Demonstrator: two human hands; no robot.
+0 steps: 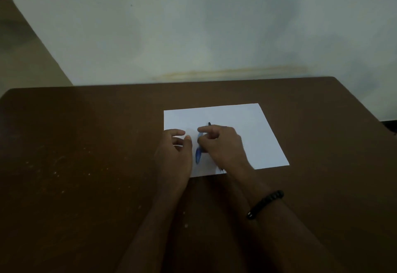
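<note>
Head view: a blue plastic pen is recorded on a white rectangular paper sheet, between the hands. Its far end is pinched by the right hand; the left hand is laid relaxed, fingers uncurled, just beside.

Blue pen, white paper (plain), brown table, black bracelet

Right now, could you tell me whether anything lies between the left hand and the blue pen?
Nothing visible does. The left hand rests on the left of the paper, and only bare sheet shows between its fingers and the blue pen. The right hand seems to pinch the pen's far end from the other side.
</note>
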